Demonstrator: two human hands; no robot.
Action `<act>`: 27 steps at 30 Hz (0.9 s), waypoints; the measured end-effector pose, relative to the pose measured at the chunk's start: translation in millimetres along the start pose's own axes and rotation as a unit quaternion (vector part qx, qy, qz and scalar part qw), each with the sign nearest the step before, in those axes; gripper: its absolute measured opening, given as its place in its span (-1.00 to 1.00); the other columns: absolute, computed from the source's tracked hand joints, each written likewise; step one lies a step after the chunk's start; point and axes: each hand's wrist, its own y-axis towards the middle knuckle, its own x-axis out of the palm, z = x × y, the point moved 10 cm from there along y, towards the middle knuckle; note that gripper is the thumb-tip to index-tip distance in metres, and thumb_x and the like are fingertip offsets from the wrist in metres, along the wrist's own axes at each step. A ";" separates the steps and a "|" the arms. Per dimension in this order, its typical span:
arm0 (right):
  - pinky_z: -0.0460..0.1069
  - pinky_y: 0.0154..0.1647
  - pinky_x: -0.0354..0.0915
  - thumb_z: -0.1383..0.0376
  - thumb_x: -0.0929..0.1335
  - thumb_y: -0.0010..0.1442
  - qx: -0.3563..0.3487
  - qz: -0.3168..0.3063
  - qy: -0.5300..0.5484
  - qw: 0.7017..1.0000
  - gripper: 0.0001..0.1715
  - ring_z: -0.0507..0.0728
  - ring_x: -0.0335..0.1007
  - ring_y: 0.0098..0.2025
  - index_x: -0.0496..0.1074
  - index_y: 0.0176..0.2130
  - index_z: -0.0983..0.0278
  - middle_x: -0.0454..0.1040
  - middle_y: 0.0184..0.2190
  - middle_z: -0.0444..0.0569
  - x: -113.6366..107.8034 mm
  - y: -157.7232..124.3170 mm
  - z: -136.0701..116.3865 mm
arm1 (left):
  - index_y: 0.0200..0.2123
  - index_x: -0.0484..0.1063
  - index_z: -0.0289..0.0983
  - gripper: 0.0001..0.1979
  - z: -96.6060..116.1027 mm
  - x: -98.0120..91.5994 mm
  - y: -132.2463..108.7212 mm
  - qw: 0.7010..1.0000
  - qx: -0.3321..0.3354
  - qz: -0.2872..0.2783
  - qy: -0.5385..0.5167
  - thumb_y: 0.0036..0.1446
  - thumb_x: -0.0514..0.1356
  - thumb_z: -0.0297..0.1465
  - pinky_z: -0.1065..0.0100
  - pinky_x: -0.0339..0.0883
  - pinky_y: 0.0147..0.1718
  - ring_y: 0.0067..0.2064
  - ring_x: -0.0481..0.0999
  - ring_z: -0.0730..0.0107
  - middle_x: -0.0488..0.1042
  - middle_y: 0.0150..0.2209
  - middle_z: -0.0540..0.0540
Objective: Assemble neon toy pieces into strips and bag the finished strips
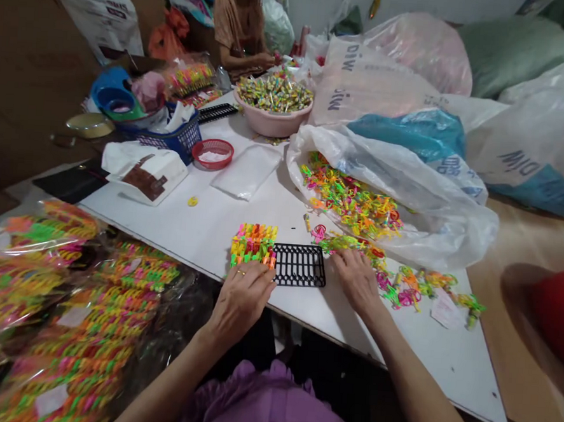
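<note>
A black grid tray (300, 266) lies on the white table (214, 226), its left part filled with upright colourful plastic toys (254, 243). My left hand (241, 294) rests at the tray's near left edge, fingers curled against the filled rows, a ring on one finger. My right hand (357, 279) lies palm down just right of the tray, its fingertips on a loose heap of small colourful plastic pieces (351, 244). Whether the right fingers pinch a piece is hidden.
An open clear bag (407, 199) spills more colourful pieces. A pink basin (273, 118) of wrapped sweets, a blue basket (176, 141) and a red bowl (213, 154) stand farther back. Packed bags of toys (66, 306) lie left. Another person (240, 24) sits at the far end.
</note>
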 end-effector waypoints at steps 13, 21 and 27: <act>-0.03 -0.18 0.28 0.32 0.24 0.21 0.012 0.089 0.529 0.844 -0.73 0.07 0.34 -0.22 0.31 -0.06 0.23 0.40 -0.23 -0.02 -27.9 39.6 -74.7 | -0.26 0.43 -0.25 -0.84 -68.4 25.1 53.6 0.986 -0.053 -0.144 -0.067 0.17 0.06 -0.38 0.16 0.19 -0.10 -0.11 0.36 0.26 0.43 -0.22 -0.09; -0.02 -0.17 0.31 0.24 0.23 0.22 0.125 0.090 0.670 0.727 -0.81 0.07 0.37 -0.23 0.32 -0.17 0.25 0.42 -0.26 -0.03 13.6 40.2 -101.5 | -0.28 0.43 -0.27 -0.82 -65.1 24.5 42.3 0.987 -0.030 -0.094 -0.128 0.18 0.03 -0.43 0.21 0.20 -0.08 -0.13 0.36 0.30 0.44 -0.25 -0.10; 0.00 -0.17 0.32 0.22 0.24 0.19 0.163 0.089 0.689 0.700 -0.76 0.07 0.38 -0.24 0.32 -0.15 0.26 0.44 -0.26 -0.02 16.9 38.1 -87.4 | -0.21 0.45 -0.30 -0.78 -80.5 -3.8 46.4 0.982 -0.084 -0.029 -0.170 0.16 0.06 -0.38 0.24 0.24 -0.07 -0.12 0.38 0.31 0.44 -0.23 -0.13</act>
